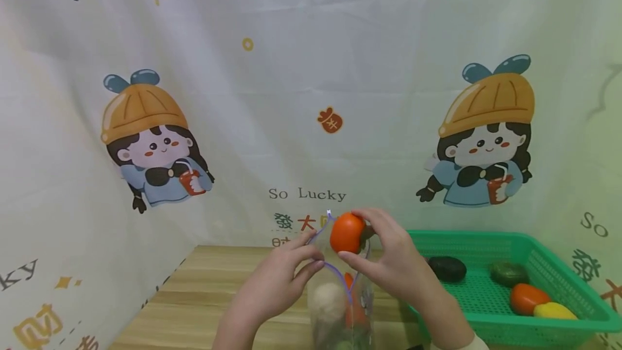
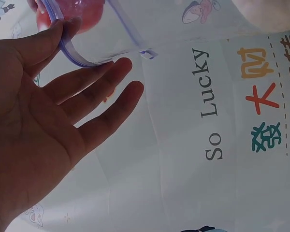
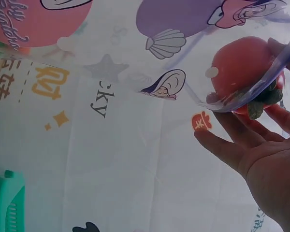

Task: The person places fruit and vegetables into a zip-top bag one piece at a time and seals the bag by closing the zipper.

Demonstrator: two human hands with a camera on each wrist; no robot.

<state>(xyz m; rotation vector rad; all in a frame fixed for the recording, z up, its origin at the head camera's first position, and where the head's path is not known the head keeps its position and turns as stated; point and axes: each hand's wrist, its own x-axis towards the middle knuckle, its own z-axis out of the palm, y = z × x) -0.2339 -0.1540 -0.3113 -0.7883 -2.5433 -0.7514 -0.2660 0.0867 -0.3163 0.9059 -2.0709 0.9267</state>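
In the head view my right hand [image 1: 400,261] grips an orange-red persimmon [image 1: 347,233] between thumb and fingers, at the mouth of a clear zip bag [image 1: 339,274] with a purple edge. The right wrist view shows the persimmon [image 3: 241,67] with its dark green leafy cap towards the palm, partly behind the bag's rim. My left hand [image 1: 274,282] pinches the near left side of that rim; in the left wrist view its other fingers [image 2: 108,118] stretch out. Inside the bag are a whitish round item [image 1: 329,300], something orange-red [image 1: 357,312] and darker things low down, hard to make out.
A green basket [image 1: 466,235] stands at the right, holding a dark avocado-like item [image 1: 447,269], a dark green one [image 1: 508,273], another orange-red fruit [image 1: 528,298] and a yellow one [image 1: 555,311]. The wooden tabletop [image 1: 218,280] ends at a printed cloth [image 1: 272,101].
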